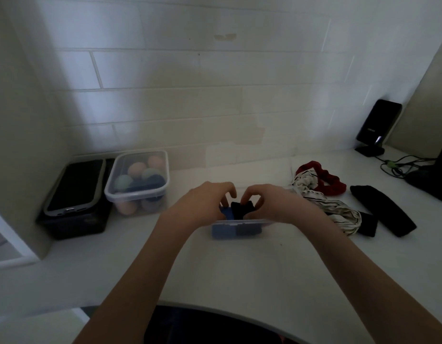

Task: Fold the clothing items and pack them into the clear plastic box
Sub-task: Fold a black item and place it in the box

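Note:
A small clear plastic box [239, 223] stands on the white counter in front of me. Inside it a folded blue item [223, 230] stands at the left, and a folded black item [241, 208] sticks up beside it. My left hand [205, 203] and my right hand [267, 202] are both over the box, fingertips pinching the black item from either side. To the right on the counter lie a white striped garment [339, 209], a red garment [326, 178] and black garments [383, 209].
A lidded clear box of coloured rolled items [138, 182] stands at the back left beside a black container [73, 199]. A black device on a stand [377, 125] with cables [398, 165] sits at the back right. The tiled wall is close behind.

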`<state>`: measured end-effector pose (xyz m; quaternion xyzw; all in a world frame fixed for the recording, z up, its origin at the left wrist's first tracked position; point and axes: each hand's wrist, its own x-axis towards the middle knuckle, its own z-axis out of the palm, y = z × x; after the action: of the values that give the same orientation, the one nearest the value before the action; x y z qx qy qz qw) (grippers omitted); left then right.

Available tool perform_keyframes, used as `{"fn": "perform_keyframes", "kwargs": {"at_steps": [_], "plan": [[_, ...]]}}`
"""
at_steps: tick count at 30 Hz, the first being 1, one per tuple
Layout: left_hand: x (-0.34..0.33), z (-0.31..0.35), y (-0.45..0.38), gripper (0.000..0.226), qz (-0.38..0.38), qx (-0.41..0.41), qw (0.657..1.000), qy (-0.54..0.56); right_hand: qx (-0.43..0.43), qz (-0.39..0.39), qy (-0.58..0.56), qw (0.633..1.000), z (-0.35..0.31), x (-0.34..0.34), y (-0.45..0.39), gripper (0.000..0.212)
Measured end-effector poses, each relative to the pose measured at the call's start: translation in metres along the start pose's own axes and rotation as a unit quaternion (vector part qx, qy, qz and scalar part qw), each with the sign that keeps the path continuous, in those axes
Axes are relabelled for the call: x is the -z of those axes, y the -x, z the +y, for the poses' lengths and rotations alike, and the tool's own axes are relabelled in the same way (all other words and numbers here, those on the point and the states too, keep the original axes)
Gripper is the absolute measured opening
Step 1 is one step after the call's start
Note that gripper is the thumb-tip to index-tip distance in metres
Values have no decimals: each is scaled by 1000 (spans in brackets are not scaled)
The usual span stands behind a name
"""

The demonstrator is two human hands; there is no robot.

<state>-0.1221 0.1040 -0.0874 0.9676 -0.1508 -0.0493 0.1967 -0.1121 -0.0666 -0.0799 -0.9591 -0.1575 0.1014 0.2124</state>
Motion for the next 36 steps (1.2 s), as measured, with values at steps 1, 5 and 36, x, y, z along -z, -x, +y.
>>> {"fn": "perform_keyframes", "kwargs": {"at_steps": [1, 5, 36], "plan": [[0, 0, 0, 41, -3, -2, 1000, 0, 2, -4, 6, 1000, -2, -1, -1, 30], [1, 4, -2, 37, -27, -9, 998, -61, -6, -18, 20, 1000, -6, -1, -4, 26], [8, 22, -7, 28, -61, -95, 964, -240, 91, -129, 181, 971, -1, 8, -12, 29]]}}
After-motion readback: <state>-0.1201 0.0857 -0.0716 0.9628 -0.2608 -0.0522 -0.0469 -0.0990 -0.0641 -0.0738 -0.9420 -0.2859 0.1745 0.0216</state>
